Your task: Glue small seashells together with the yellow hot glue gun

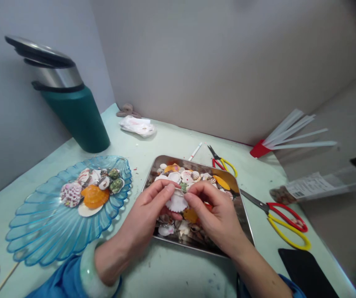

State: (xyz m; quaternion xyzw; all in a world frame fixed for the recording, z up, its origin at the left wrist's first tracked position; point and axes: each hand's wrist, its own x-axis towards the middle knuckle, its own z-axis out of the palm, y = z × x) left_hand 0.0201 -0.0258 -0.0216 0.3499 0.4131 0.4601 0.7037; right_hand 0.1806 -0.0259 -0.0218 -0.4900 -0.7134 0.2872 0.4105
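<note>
Between my two hands is a white scallop shell [177, 203], held over the metal tray. My left hand [153, 203] pinches its left side between thumb and fingers. On the other side, the thumb and forefinger of my right hand [216, 211] close on the shell's upper right edge. Below lies the metal tray [246, 213], filled with mixed seashells in white, orange and brown. To the left a blue shell-shaped glass dish [69, 227] bears several shells, among them an orange scallop shell [95, 196] and a purple-speckled shell [71, 194].
A green tumbler [75, 116] stands at the back left, near a crumpled white plastic bag [137, 126]. Right of the tray lie large red-and-yellow scissors [285, 219], smaller scissors [219, 161] and a black phone-like slab [308, 271]. White sticks [296, 132] lean from a red cup [260, 149].
</note>
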